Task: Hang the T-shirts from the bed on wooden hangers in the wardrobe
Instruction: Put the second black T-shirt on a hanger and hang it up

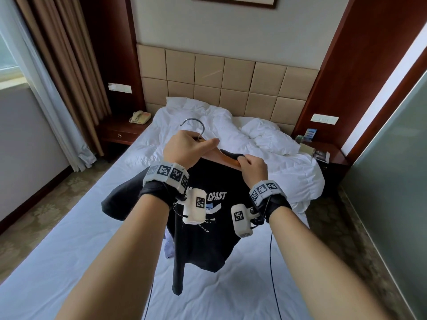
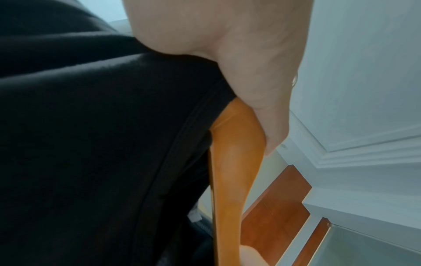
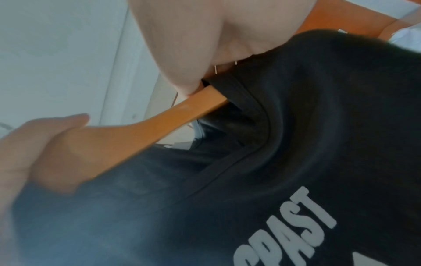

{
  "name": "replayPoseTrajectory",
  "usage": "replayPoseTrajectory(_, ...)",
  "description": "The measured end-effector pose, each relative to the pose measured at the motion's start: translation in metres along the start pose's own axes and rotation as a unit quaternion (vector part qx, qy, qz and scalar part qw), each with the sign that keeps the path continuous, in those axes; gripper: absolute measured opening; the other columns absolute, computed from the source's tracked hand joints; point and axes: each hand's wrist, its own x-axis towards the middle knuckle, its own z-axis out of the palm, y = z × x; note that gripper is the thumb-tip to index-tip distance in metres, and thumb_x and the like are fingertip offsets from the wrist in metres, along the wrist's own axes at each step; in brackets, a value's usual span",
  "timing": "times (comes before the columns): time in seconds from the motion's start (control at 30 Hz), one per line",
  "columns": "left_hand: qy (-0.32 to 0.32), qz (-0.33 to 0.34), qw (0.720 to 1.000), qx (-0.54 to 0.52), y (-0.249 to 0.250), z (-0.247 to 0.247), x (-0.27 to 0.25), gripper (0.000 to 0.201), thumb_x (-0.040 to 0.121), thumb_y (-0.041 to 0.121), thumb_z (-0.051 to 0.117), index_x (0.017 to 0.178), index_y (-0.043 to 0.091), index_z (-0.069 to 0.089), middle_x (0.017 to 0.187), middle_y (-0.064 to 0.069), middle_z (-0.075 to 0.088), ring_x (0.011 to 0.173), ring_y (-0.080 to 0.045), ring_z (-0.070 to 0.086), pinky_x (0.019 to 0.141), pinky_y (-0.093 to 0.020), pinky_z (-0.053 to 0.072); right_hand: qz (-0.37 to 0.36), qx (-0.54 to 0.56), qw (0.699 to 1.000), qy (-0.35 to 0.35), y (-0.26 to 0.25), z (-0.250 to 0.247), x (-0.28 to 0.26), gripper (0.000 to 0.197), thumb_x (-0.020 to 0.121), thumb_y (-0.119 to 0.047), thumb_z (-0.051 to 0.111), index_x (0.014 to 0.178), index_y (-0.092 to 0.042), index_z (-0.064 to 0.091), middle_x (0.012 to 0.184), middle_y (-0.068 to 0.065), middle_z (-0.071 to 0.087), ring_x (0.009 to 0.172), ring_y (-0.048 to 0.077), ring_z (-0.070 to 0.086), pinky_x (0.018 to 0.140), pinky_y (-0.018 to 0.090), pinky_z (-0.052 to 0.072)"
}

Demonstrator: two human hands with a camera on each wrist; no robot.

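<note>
Head view gives me the black T-shirt (image 1: pixel 203 236) held up in the air above the bed (image 1: pixel 69 262), its white lettering facing me and its hem hanging toward the sheet. It is partly on a wooden hanger (image 1: pixel 221 158) whose metal hook (image 1: pixel 193 125) rises above my left hand (image 1: pixel 187 148). That hand is curled round the hanger at its middle, just under the hook, thumb stretched along the wood. My right hand (image 1: pixel 253 168) pinches the shirt's collar against the hanger's right arm, fingers closed on the fabric. In the left wrist view I see the dark cloth (image 2: pixel 91 144) lying against the orange-brown wood (image 2: pixel 230 171) beside my thumb (image 2: pixel 262 108). In the right wrist view the neckline (image 3: pixel 257 117) is drawn over the hanger's arm (image 3: pixel 159 124), with the left hand (image 3: pixel 41 149) clamped on the wood further along. Behind the shirt a rumpled white duvet (image 1: pixel 254 158) and pillows lie below a padded headboard (image 1: pixel 226 84); a telephone (image 1: pixel 139 117) sits on the left bedside table (image 1: pixel 120 132).
</note>
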Motion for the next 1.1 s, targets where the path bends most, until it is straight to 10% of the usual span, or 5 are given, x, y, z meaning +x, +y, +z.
replayPoseTrajectory(0.33,-0.005,-0.016,0.999,-0.027,0.000,0.025,-0.005,0.056,0.062,0.063,0.071,0.069,0.007,0.069,0.066,-0.010,0.069,0.066,-0.028,0.068,0.057,-0.044,0.054,-0.077,-0.012,0.984,-0.158,-0.022,-0.011,-0.020,0.031,0.099,-0.037,0.044,0.122,-0.035,0.064,0.122,-0.003,0.068,0.124,0.021,0.052,0.113,0.043,0.031)
replayPoseTrajectory(0.53,-0.045,-0.011,0.996,-0.074,-0.008,0.038,-0.009,0.073,0.065,0.072,0.069,0.062,0.001,0.052,0.052,-0.004,0.042,0.051,-0.020,0.043,0.056,-0.036,0.034,-0.099,-0.111,0.985,-0.085,-0.006,-0.011,-0.024,0.021,0.082,-0.043,0.070,0.073,-0.033,0.053,0.068,-0.014,0.059,0.077,0.013,0.059,0.084,0.033,0.047)
replayPoseTrajectory(0.77,-0.033,0.011,0.998,-0.047,-0.022,0.037,-0.007,0.085,0.076,0.087,0.042,0.071,0.005,0.061,0.059,-0.002,0.052,0.059,-0.017,0.052,0.061,-0.036,0.039,-0.055,-0.054,0.997,-0.022,-0.006,-0.025,-0.018,0.021,0.081,-0.041,0.076,0.095,-0.026,0.069,0.083,-0.013,0.069,0.084,0.012,0.062,0.082,0.028,0.046)
replayPoseTrajectory(1.1,0.049,-0.033,0.997,0.049,-0.052,0.032,-0.010,0.047,0.092,0.049,0.044,0.063,0.012,0.048,0.056,0.001,0.048,0.062,-0.023,0.053,0.068,-0.036,0.038,-0.077,-0.125,0.978,0.149,-0.007,-0.020,-0.025,0.027,0.090,-0.043,0.067,0.097,-0.020,0.057,0.080,-0.013,0.057,0.090,0.025,0.060,0.091,0.041,0.034)
